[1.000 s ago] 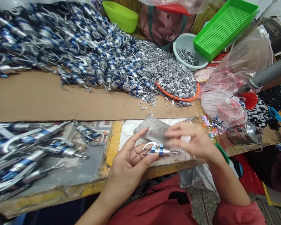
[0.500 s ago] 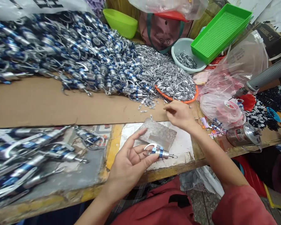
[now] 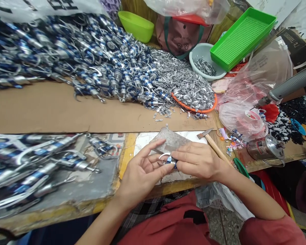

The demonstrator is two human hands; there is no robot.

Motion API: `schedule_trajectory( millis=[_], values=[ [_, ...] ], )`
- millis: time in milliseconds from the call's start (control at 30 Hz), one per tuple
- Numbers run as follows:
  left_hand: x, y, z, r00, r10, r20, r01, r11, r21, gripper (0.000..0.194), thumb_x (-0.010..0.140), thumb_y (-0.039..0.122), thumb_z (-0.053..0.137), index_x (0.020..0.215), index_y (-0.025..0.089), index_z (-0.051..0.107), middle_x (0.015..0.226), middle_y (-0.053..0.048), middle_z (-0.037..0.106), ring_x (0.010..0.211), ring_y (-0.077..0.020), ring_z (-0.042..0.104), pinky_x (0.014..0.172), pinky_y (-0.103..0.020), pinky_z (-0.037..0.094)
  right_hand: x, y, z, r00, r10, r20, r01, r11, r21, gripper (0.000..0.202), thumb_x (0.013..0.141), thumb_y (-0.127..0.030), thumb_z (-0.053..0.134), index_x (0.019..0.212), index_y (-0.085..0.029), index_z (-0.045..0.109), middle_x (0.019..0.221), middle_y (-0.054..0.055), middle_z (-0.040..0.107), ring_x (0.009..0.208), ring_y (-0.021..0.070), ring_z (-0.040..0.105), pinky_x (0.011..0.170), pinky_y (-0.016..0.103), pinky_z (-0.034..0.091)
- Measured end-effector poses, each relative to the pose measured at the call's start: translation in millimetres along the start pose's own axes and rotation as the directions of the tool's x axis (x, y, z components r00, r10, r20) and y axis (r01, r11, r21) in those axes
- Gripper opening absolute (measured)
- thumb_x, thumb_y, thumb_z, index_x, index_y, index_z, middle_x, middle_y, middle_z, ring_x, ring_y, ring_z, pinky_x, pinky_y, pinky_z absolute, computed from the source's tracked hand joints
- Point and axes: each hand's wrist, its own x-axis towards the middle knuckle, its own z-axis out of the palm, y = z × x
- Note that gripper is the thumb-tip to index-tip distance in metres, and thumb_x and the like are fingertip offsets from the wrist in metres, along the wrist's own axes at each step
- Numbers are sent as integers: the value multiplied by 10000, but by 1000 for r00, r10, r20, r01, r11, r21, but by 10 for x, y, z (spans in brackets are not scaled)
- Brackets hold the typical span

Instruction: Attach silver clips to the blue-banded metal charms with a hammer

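Observation:
My left hand (image 3: pixel 145 173) pinches a small silver-and-blue metal fitting (image 3: pixel 169 160) with a curved white-silver hook on its upper side. From the right, my right hand (image 3: pixel 199 161) closes its fingers round the other end, which they hide. Whether a small part sits between the right fingertips I cannot make out. Just behind both hands lies a grey metal block (image 3: pixel 168 137) on a white sheet (image 3: pixel 142 140). A hammer (image 3: pixel 215 146) with a wooden handle rests right of the block, its handle partly behind my right forearm.
Similar fittings form a large heap (image 3: pixel 91 58) at the back left, with more (image 3: pixel 35 166) at the front left. Small perforated metal plates (image 3: pixel 191 88) fill an orange-rimmed tray. Beyond stand a pale bowl (image 3: pixel 193 64) of pins and a green basket (image 3: pixel 242 37). A power tool (image 3: pixel 290 81) juts in from the right.
My right hand has come down from beside the plates to the fitting in my left hand. The hammer and a fitting by the orange rim now show where that hand and forearm were.

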Motion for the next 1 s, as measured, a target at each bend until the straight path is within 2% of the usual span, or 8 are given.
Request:
schedule_trajectory(
  millis=[300, 400, 467, 567, 633, 700, 767, 1000],
  values=[
    [-2, 7, 3, 999, -40, -22, 40, 999, 10, 669, 579, 245, 819, 1196, 170, 571, 781, -17, 724, 744, -128, 671, 699, -209, 572, -110, -55, -57, 973, -157, 170, 200, 939, -279, 54, 863, -187, 530, 865, -161, 578, 1027, 93, 706, 896, 187, 669, 760, 294, 541],
    [8, -15, 6, 999, -37, -24, 37, 999, -1, 717, 587, 251, 815, 1240, 169, 530, 768, -14, 717, 728, -136, 678, 718, -242, 578, -290, -107, -68, 988, -44, 151, 85, 957, -276, 113, 902, -189, 465, 912, -165, 574, 1129, 81, 670, 1010, 186, 636, 850, 306, 525],
    [15, -36, -2, 999, -31, -29, 31, 999, 6, 726, 588, 259, 814, 1245, 161, 523, 783, -25, 718, 739, -149, 686, 729, -255, 579, -514, -114, -109, 977, 199, 81, -168, 942, -289, 204, 932, -170, 378, 1012, -163, 565, 1154, 91, 654, 1073, 174, 606, 886, 301, 508],
    [19, -58, -15, 999, -26, -28, 27, 999, 32, 751, 585, 273, 814, 1261, 156, 508, 795, -37, 718, 744, -161, 691, 715, -244, 576, -931, -86, -178, 715, 699, -30, -647, 644, -407, 279, 940, -253, 388, 1159, -144, 523, 1036, 127, 674, 938, 202, 651, 767, 318, 534],
    [11, -53, -8, 999, -33, -35, 35, 998, 44, 768, 576, 278, 817, 1266, 156, 504, 778, -32, 711, 739, -162, 691, 706, -236, 573, -1140, -66, -197, 498, 867, 26, -754, 448, -480, 318, 914, -347, 449, 1143, -149, 546, 937, 121, 673, 807, 231, 658, 663, 343, 534],
    [-8, -28, 15, 998, -34, -61, 37, 999, 40, 759, 577, 284, 814, 1261, 160, 508, 762, -21, 701, 735, -159, 690, 710, -234, 569, -1213, -70, -201, 403, 906, 132, -783, 416, -462, 297, 906, -371, 455, 1070, -157, 580, 890, 103, 655, 779, 236, 646, 647, 349, 527],
    [-32, 7, 43, 996, -34, -83, 36, 999, 32, 756, 584, 288, 808, 1264, 162, 503, 762, -18, 697, 738, -157, 689, 718, -232, 564, -1138, -113, -214, 423, 896, 135, -830, 443, -338, 244, 911, -339, 450, 1022, -164, 579, 895, 87, 638, 808, 218, 632, 686, 332, 522],
    [-11, -5, 27, 997, -41, -61, 44, 998, 46, 826, 586, 286, 810, 1314, 163, 441, 773, -34, 704, 770, -185, 689, 758, -301, 567, -506, -456, -478, 772, 604, 196, -608, 792, -46, 468, 909, -103, 375, 1362, -223, 357, 985, 54, 650, 821, 148, 621, 690, 240, 486]
  ],
)
